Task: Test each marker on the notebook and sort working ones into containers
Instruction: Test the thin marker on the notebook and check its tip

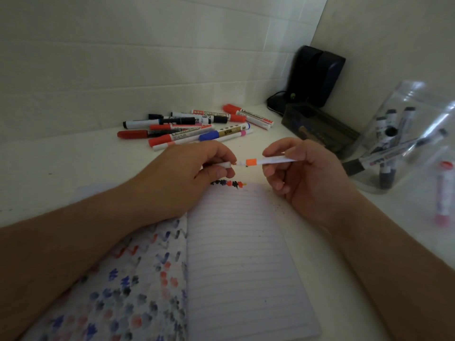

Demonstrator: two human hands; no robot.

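An open lined notebook [246, 262] lies in front of me, its left page full of coloured test marks and a short row of marks at the top of the right page. Above it my right hand [305, 175] grips a white marker with an orange band [269, 160], its tip pointing left. My left hand [197, 168] pinches the marker's white cap [227, 164], a small gap away from the tip. A clear container [406, 141] at the right holds several black-capped markers. A dark container [320, 129] sits behind it.
A heap of several red, black and blue markers [194, 126] lies by the back wall. A black device with a cable [312, 75] stands in the corner. One red-capped marker [443, 195] lies at the far right of the white tabletop.
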